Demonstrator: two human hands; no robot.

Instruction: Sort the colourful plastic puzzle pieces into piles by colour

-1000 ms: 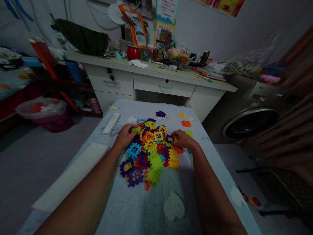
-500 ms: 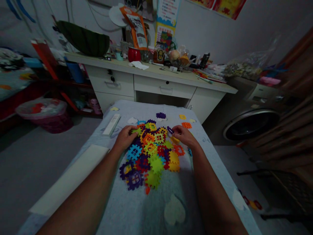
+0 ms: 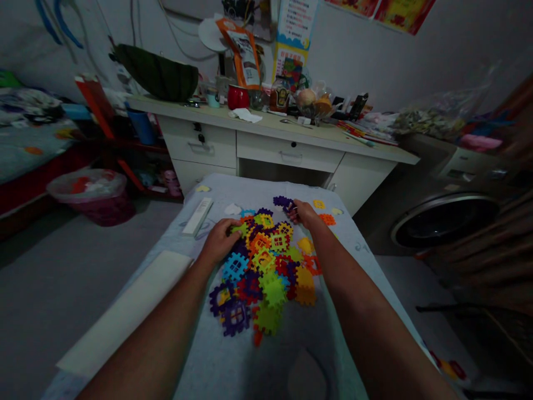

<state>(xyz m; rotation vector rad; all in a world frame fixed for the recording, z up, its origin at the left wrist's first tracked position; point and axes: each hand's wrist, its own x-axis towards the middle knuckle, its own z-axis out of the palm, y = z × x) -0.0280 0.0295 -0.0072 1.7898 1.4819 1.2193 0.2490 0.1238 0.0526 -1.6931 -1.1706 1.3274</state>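
A heap of plastic interlocking building blocks with toothed edges, in several colours, lies mid-table; among them are a blue window block and a lime block. At the heap's far left edge my left hand is closed on a lime green block. My right hand, beyond the heap, has its fingers closed around a purple block, mostly covered by the fingers. Right beside it lies another purple block; whether the two touch I cannot tell. An orange block and a yellow block lie to the right.
A cloth covers the table. On its left are a narrow white box and a long white board. A cluttered desk stands behind, with a washing machine at right and a waste bin at left.
My right hand has moved away from me with the purple block, from the heap's right edge to the other purple block. My left hand stays on the lime green block. The view has shifted slightly.
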